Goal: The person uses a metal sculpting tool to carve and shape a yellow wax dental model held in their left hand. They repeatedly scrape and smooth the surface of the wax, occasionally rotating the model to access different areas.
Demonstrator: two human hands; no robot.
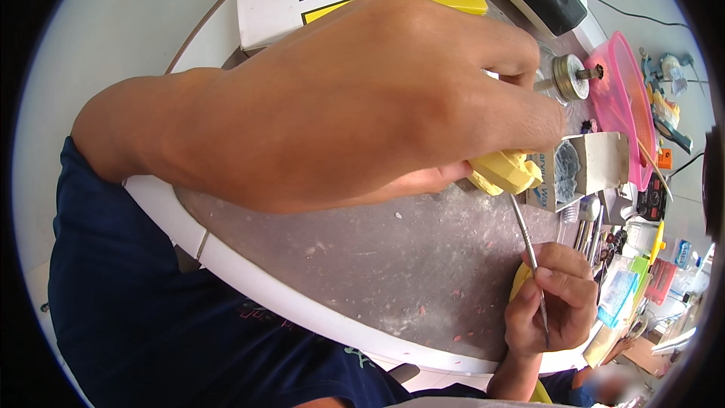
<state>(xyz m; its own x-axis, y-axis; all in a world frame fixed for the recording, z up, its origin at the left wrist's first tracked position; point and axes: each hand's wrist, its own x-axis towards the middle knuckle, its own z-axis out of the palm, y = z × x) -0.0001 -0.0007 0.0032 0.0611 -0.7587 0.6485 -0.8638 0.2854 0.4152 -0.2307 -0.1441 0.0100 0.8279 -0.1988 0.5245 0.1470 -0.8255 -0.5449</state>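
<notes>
Over the table's (377,272) right half, the left hand (461,91) grips a yellow block (502,174); the right hand (555,298), near the curved white front edge, pinches a slim metal tool (524,230), its end at the block. Toward the right edge, an opened carton (604,162) contains what looks like crumpled film (566,170), beside a pink basket (613,83).

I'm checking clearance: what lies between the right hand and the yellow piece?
In the head view, a slim metal tool runs from the right hand toward the yellow piece.
</notes>
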